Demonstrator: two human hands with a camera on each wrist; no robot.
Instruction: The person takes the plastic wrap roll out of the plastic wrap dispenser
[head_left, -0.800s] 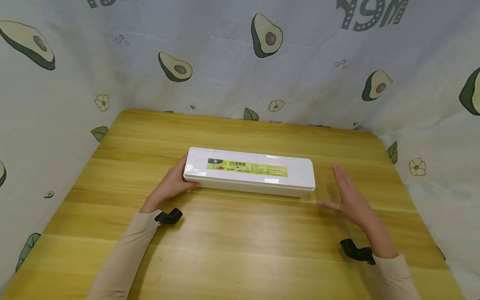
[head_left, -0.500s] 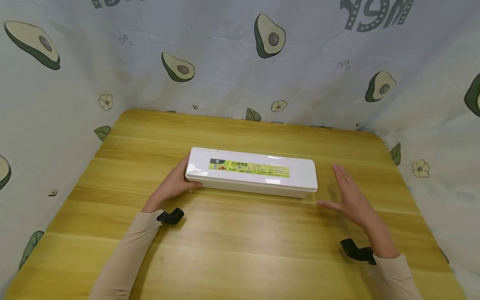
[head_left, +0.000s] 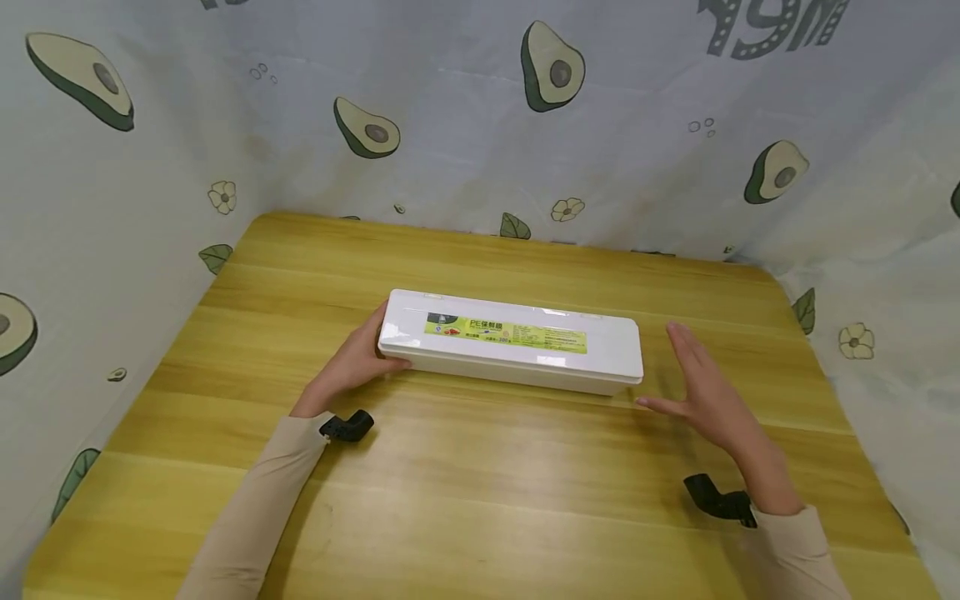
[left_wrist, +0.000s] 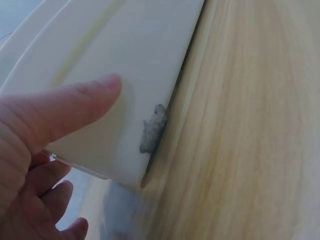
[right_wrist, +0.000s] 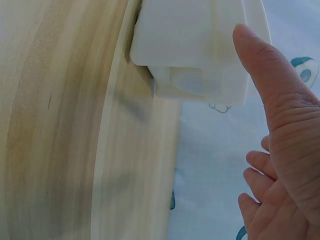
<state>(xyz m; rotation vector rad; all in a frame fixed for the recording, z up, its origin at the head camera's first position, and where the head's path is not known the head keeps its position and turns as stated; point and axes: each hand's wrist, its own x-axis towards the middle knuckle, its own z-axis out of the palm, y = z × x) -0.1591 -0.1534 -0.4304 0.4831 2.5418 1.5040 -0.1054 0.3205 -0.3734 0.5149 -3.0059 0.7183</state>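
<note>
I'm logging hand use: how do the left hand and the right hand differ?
The left hand grips one end of the white box; the right hand is apart from the other end. The left hand's thumb lies against the box's near side; the right hand's thumb is spread out, touching nothing. Both come out of beige sleeves.

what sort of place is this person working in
Probably an indoor tabletop workspace, screened off; what lies beyond is out of view. It shows in the yellowish wood-grain table, the pale avocado-print fabric along its back and sides, and the long glossy white box being handled.
</note>
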